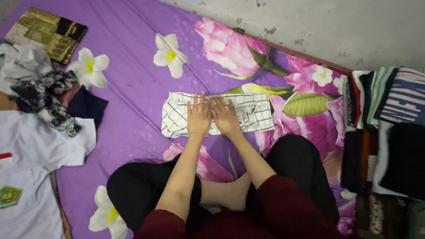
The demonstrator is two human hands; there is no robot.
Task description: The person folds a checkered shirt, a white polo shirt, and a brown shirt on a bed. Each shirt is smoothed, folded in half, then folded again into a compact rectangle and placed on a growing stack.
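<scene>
A white cloth with a black grid pattern (256,113) lies folded into a long strip on the purple flowered sheet (133,79). My left hand (198,117) and my right hand (225,117) rest flat on its middle, side by side, fingers stretched out and pointing away from me. Neither hand grips anything. I sit cross-legged in black trousers (137,190) just below the cloth, with dark red sleeves.
A white shirt with a green badge (31,177) lies at the left, with a crumpled black-and-white patterned cloth (44,95) and a gold-and-black folded fabric (46,33) above it. A stack of folded clothes (385,128) stands at the right. A grey wall (332,26) runs behind.
</scene>
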